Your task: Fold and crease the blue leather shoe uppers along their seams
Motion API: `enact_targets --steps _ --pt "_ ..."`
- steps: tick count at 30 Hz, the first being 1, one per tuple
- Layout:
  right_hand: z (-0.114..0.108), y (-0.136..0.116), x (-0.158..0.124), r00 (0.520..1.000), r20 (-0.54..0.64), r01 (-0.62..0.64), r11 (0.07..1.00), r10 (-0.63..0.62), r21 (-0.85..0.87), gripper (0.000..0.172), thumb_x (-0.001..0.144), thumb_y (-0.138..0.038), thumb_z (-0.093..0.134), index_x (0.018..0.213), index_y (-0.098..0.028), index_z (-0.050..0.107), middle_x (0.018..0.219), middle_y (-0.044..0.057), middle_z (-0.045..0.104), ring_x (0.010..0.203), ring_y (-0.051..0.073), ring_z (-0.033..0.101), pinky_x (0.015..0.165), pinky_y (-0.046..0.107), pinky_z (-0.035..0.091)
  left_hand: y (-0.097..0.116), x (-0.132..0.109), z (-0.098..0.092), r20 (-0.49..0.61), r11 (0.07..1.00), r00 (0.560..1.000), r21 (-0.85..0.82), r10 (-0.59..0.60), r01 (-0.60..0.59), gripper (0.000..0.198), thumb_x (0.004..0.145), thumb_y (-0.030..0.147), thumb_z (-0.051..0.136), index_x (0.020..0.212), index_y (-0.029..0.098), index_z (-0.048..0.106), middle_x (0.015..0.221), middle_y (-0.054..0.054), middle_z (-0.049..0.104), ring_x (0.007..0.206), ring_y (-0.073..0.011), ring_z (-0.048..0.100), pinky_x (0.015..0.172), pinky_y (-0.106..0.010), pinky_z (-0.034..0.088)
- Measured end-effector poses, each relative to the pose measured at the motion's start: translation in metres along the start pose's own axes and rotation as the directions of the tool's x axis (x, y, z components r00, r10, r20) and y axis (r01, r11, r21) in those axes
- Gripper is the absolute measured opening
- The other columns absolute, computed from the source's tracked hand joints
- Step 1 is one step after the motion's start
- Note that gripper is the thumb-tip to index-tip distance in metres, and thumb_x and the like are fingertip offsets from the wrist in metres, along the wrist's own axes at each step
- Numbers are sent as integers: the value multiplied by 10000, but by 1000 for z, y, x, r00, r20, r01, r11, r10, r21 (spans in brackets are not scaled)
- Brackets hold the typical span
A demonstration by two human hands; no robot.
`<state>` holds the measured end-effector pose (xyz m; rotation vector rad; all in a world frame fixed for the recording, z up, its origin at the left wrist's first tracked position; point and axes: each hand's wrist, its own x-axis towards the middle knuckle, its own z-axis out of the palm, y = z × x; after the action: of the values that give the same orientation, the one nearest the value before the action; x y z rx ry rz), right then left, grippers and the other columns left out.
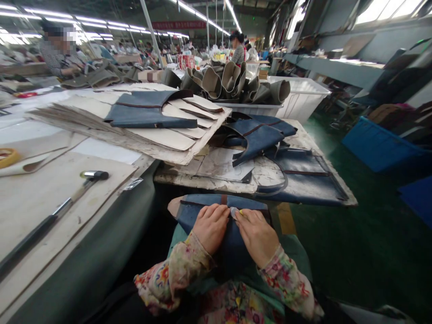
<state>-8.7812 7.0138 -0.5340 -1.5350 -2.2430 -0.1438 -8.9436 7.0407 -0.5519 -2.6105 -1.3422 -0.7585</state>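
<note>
A blue leather piece [199,220] with a brown strip lies across my lap, its left end draped over a pale pinkish form. My left hand [212,227] is closed over the leather beside the strip, fingers together, the thumb side near the middle. My right hand [257,231] pinches a small tool with a pale grey rounded end [233,212] and a bit of yellow showing by the fingertips. The tool's end touches the leather between both hands; the rest of it is hidden under the fingers.
A hammer [72,198] lies on the left table. Ahead, a blue leather upper [151,108] rests on stacked pale sheets [128,130], with more blue pieces [256,132] on a board. Behind are grey boot shafts [229,81] and a white bin [302,96]. Two people work further back.
</note>
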Motion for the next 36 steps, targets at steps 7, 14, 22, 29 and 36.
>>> enact_targets --steps 7,14,22,29,36 --pt "3 6 3 995 94 -63 977 45 204 281 833 -230 474 1094 -190 568 996 50 578 939 170 497 862 320 439 -8 -21 -14 -34 1000 999 8 6 -6 313 873 185 380 1143 172 537 1205 -15 572 1141 -164 448 921 -308 327" --pt "-2 25 8 960 278 -168 870 38 463 277 840 -331 460 1045 -192 584 1021 57 580 972 158 520 908 345 425 -7 -25 -13 -40 999 999 30 -18 19 313 877 203 386 1155 182 529 1157 -14 599 1044 -157 499 847 -295 364" --pt "-6 28 22 936 351 -210 788 -9 579 267 846 -342 445 1007 -187 589 986 53 595 933 137 546 870 298 441 -12 -25 -12 9 994 995 49 -100 99 315 858 208 422 1152 180 533 1103 -51 603 984 -184 519 831 -319 384" --pt "-13 12 27 935 340 -22 944 -97 329 274 878 -260 372 1047 -180 573 972 70 567 946 168 523 886 362 433 -8 -18 -11 5 991 991 45 -130 130 257 858 226 443 1091 214 551 1030 -34 602 946 -168 523 792 -313 376" --pt "-10 18 27 945 308 -14 931 -107 365 245 874 -246 390 1017 -181 578 947 57 584 904 148 533 850 336 455 -10 -16 -8 47 997 996 29 -78 76 253 860 202 438 1097 228 523 1035 -23 585 926 -167 510 772 -317 376"
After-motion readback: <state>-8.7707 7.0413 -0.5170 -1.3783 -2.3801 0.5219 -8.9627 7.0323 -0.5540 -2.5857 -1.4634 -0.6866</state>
